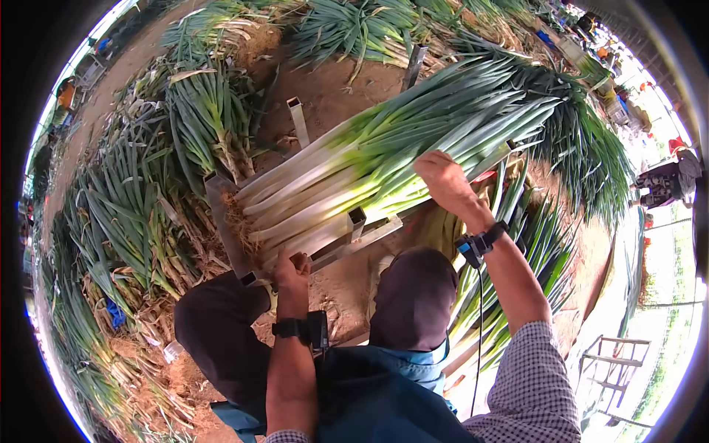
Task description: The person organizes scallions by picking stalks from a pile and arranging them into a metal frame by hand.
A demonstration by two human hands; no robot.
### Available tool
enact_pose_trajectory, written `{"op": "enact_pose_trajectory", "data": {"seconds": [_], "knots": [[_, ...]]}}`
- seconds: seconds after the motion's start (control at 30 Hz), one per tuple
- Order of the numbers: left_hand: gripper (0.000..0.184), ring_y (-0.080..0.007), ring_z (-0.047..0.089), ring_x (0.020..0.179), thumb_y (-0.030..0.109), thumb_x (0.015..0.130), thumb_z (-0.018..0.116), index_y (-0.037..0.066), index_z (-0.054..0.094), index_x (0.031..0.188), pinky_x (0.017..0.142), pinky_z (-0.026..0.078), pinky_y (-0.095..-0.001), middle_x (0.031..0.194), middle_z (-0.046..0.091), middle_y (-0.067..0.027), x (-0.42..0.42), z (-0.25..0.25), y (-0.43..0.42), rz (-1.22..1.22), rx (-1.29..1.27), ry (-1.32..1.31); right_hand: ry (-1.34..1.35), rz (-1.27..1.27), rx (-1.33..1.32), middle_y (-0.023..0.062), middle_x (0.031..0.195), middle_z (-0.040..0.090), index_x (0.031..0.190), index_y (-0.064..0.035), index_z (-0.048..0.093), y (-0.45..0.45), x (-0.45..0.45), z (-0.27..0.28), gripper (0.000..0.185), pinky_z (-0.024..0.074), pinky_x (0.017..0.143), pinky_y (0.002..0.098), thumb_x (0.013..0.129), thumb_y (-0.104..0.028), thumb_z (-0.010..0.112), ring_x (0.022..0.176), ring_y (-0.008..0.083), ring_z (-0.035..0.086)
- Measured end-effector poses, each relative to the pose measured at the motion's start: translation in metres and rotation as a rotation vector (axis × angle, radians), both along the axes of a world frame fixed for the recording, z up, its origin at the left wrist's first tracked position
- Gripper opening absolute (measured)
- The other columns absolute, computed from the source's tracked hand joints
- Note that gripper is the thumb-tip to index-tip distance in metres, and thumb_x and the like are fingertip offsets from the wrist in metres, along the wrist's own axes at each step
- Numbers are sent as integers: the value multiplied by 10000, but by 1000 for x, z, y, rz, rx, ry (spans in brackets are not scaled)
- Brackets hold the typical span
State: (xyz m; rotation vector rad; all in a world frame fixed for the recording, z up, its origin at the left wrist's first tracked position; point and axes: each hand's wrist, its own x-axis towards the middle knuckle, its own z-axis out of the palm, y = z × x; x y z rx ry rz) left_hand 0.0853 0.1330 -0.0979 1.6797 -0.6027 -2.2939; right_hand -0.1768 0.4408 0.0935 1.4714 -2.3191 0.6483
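Left hand (292, 267), eight o'clock: fingers curled, near the bundle's root end; whether holding, cannot tell. Right hand (448, 182), two o'clock: fingers curled, at the leaves; hold unclear. Long white-stalked, green-leaved leek bundle (325, 177), centre, in grey square-tube metal frame (223, 210). Twelve o'clock, beyond: green leafy heap (347, 29).

The person wears a dark teal garment (354, 387). To its right runs a sleeve (535, 376) in small dark-and-white checks; a matching cuff (288, 437) shows at its left. Dark trousers (413, 303) emerge beyond it. Black wrist straps (289, 328) carry boxy devices (319, 330) (the right one bluish-faced), a thin black cable (480, 340) trailing beside the garment.
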Motion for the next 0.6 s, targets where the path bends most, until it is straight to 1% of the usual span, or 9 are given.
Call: {"op": "enact_pose_trajectory", "data": {"seconds": [0.03, 0.07, 0.13, 0.2, 0.27, 0.33, 0.43, 0.53, 0.6], "knots": [[412, -188, 626, 605, 451, 931, 648, 64, 628, 794, 679, 475, -382, 674, 669, -62, 0, 0, 2, 4, -1, -14, -71, -113, -123, 112, 947, 685, 881, -25, 670, 9, 2, -3, 91, 526, 843, 410, 800, 11, 650, 938, 334, 619], [410, -189, 621, 598, 454, 931, 650, 61, 623, 819, 670, 476, -381, 669, 664, -63, 0, -1, 4, 8, -2, -28, -140, -234, -200, 118, 891, 688, 926, -21, 698, 17, 1, -7, 110, 545, 784, 389, 825, -14, 653, 865, 292, 667], [400, -193, 611, 587, 458, 931, 654, 62, 610, 883, 653, 478, -379, 653, 647, -58, -3, 18, 11, 51, -55, -61, -545, -536, -268, 114, 833, 702, 989, 2, 711, 31, 7, -16, 139, 563, 648, 336, 884, -65, 649, 733, 199, 697], [341, -191, 590, 554, 410, 929, 682, 84, 595, 882, 614, 491, -395, 679, 654, -50, 6, 35, 15, -100, -217, -73, -972, -535, -392, 114, 814, 712, 1041, 41, 697, 42, 22, -35, 209, 554, 537, 285, 937, -127, 628, 629, 134, 677], [299, -211, 594, 577, 362, 925, 700, 82, 595, 924, 627, 505, -414, 729, 665, -61, 15, 39, 24, -208, -485, -80, -1156, -554, -430, 119, 814, 702, 1065, 75, 676, 40, 45, -43, 260, 561, 517, 278, 958, -154, 613, 622, 147, 671], [288, -252, 624, 654, 314, 919, 709, 58, 611, 1007, 692, 518, -437, 801, 679, -89, 12, 46, 43, -264, -866, -65, -1244, -548, -416, 106, 815, 701, 1057, 60, 668, 37, 58, -63, 239, 564, 541, 266, 971, -157, 618, 645, 149, 678], [321, -342, 630, 887, 256, 887, 714, 32, 623, 1098, 842, 492, -478, 1012, 675, -160, -7, 85, 54, -600, -1769, -140, -1336, -498, -460, 80, 781, 671, 1026, 53, 674, 29, 77, -76, 224, 566, 547, 281, 958, -151, 613, 661, 146, 666], [376, -401, 561, 1070, 220, 858, 711, 18, 616, 1160, 940, 431, -497, 1181, 614, -208, -25, 104, 53, -885, -1927, -253, -1405, -429, -503, 79, 837, 678, 1031, 40, 668, 18, 86, -74, 232, 567, 560, 288, 980, -170, 584, 685, 151, 670], [401, -414, 537, 1103, 239, 853, 714, 30, 612, 1181, 974, 393, -510, 1194, 605, -212, -30, 111, 52, -1011, -1910, -259, -1469, -451, -562, 77, 834, 678, 1022, 31, 664, 10, 86, -68, 241, 563, 560, 283, 993, -185, 560, 674, 150, 666]]}}
